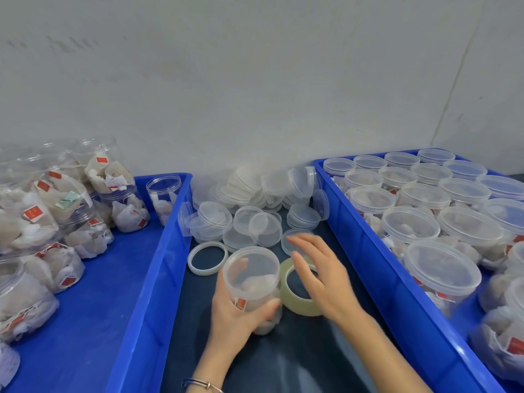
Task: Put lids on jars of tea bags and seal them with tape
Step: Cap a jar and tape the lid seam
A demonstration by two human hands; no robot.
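The left hand (241, 313) grips a lidded clear plastic jar (252, 282); the right hand (320, 279) hovers, fingers spread, over a glossy tape roll (297, 304).

The right hand (317, 275) looks blurry and hides part of the tape roll (300, 289). The blue bins (170, 251) run off the picture's edges. The red labels (33, 213) are too small to read.

Both forearms are bare, with no sleeves in view. The left hand (238, 313) has a thin silver bangle (202, 384) at its wrist. The right hand (320, 275) wears nothing.
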